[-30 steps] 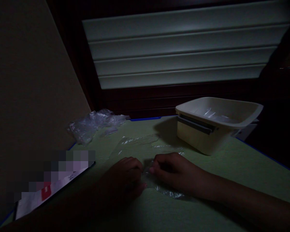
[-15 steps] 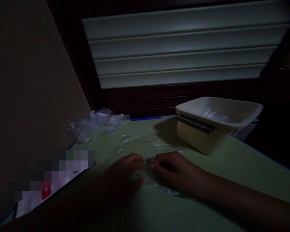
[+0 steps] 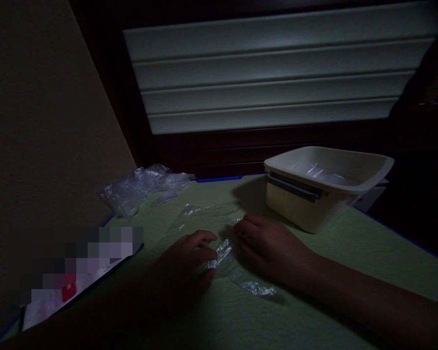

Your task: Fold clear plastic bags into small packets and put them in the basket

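A thin clear plastic bag [image 3: 224, 252] lies crinkled on the green tabletop between my hands, its see-through film spreading away from me and to the right. My left hand [image 3: 191, 257] is curled around the near-left part of the bag, with film between its fingers and thumb. On the other side, my right hand [image 3: 268, 243] has its fingers bent down and closed at the bag's far-right part. Its fingertips are partly hidden, and the dim light blurs the bag's outline.
A heap of crumpled clear plastic [image 3: 146, 187] lies at the back left. Toward the back right stands a cream plastic bin [image 3: 295, 204] with clear plastic inside. A flat printed item [image 3: 51, 301], partly pixelated, is at the left. Behind the green table [image 3: 248, 325] is a slatted panel [image 3: 270, 73].
My right hand has moved up and away from my left, and its fingers have turned downward. More film shows between the hands. My left hand has barely moved.
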The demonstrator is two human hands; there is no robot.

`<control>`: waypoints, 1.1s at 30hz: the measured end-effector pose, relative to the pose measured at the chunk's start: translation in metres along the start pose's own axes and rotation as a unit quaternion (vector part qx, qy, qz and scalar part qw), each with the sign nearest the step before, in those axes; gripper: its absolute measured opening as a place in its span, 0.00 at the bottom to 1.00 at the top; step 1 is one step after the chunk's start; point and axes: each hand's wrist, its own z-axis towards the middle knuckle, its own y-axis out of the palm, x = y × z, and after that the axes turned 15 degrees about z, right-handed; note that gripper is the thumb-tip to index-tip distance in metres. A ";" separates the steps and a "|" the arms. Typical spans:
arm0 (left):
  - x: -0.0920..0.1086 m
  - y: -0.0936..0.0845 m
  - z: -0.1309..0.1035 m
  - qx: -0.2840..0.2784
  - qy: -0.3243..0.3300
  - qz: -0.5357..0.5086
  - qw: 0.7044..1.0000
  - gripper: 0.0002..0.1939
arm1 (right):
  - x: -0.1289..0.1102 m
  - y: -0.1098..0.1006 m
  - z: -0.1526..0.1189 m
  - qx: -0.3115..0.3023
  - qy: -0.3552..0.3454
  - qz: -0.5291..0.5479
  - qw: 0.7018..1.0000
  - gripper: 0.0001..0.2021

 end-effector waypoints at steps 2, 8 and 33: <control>0.000 0.000 0.000 0.021 0.022 0.009 0.999 0.09 | -0.004 0.000 -0.002 -0.018 -0.074 0.012 0.997 0.08; 0.000 -0.003 0.004 0.038 0.110 0.035 0.993 0.07 | -0.008 0.004 -0.002 -0.131 -0.157 -0.037 0.978 0.07; 0.000 0.001 0.002 0.059 0.049 0.065 0.995 0.10 | -0.015 -0.004 -0.003 -0.046 -0.063 -0.043 0.996 0.08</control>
